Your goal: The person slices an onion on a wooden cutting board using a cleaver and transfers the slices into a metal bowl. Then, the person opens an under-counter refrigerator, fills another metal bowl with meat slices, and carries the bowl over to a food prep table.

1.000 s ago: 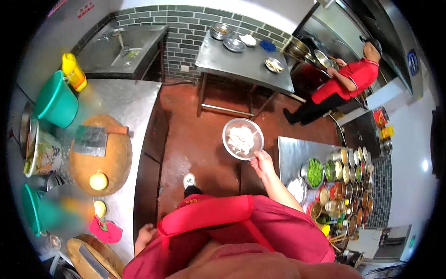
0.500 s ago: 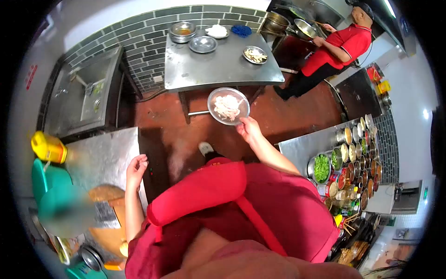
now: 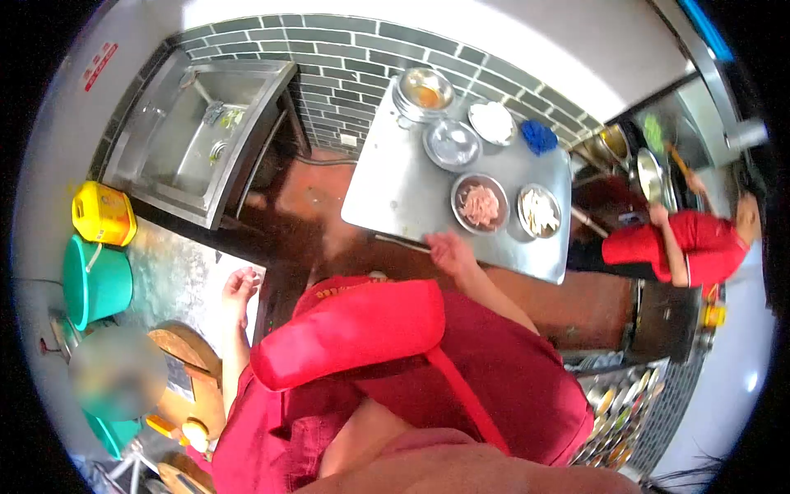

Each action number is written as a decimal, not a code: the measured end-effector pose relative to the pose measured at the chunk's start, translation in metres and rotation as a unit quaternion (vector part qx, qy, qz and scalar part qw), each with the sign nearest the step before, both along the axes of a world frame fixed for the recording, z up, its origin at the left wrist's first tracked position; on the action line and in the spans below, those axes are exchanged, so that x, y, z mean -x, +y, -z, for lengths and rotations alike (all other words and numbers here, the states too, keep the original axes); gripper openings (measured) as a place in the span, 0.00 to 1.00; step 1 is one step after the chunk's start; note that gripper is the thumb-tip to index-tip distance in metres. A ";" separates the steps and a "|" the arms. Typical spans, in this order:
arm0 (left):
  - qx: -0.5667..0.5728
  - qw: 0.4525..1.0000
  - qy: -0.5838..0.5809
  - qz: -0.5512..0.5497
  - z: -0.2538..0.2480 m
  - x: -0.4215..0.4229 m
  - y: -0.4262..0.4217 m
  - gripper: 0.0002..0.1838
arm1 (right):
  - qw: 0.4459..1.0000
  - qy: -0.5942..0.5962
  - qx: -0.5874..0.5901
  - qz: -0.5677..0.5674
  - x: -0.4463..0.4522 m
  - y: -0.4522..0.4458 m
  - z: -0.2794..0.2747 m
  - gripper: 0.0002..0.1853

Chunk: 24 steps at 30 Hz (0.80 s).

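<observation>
A metal bowl (image 3: 454,202) holding pale pink strips of raw meat (image 3: 480,206) rests on the steel table near its front edge. Just short of that edge is my right hand (image 3: 451,252), empty and apart from the bowl, its fingers loosely bent and open. My left hand (image 3: 239,287) hovers by the edge of the left worktop with loosely curled fingers, and I see nothing in it. Beside the meat bowl stands a plate of pale sliced food (image 3: 539,212). An empty-looking metal bowl (image 3: 452,145) sits behind.
Stacked bowls (image 3: 424,95), a plate of white food (image 3: 492,123) and a blue bundle (image 3: 539,137) line the table's back. A sink (image 3: 206,140) is left. A co-worker in red (image 3: 679,247) holds a wok (image 3: 650,177). Yellow jug (image 3: 103,216) and green bucket (image 3: 97,282) stand left.
The bowl of meat has gone from my right hand onto the steel table, and that hand has let go. My view has turned right and moved closer to the table.
</observation>
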State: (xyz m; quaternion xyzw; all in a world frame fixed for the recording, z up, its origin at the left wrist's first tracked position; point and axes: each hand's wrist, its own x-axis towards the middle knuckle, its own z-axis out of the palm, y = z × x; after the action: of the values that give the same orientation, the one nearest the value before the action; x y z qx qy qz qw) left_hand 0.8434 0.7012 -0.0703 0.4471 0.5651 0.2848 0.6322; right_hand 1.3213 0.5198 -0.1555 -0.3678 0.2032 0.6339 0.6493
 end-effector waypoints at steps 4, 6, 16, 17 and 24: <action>0.048 0.997 -0.032 -0.048 0.008 -0.002 0.021 0.15 | 0.999 -0.027 -0.039 -0.015 -0.035 0.065 -0.005 0.12; 0.043 0.996 -0.013 -0.072 0.008 -0.011 0.044 0.13 | 0.997 -0.054 -0.011 0.063 -0.050 0.111 -0.017 0.13; -0.042 0.979 -0.100 -0.173 0.036 -0.007 0.264 0.10 | 0.977 -0.138 0.006 -0.162 0.003 0.275 -0.102 0.09; -0.031 0.976 -0.108 -0.186 0.048 -0.001 0.295 0.12 | 0.957 -0.204 0.002 -0.207 0.013 0.307 -0.113 0.10; 0.018 0.950 -0.212 -0.229 0.076 0.053 0.437 0.17 | 0.614 -0.525 -0.100 -0.581 0.138 0.552 -0.143 0.15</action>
State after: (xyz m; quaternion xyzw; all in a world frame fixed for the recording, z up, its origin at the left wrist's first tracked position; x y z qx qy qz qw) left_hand 0.7908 1.1382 -0.1461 0.2238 0.5103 0.4999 0.6630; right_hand 1.1835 1.0716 -0.0121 -0.6114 -0.4933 0.5939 0.1736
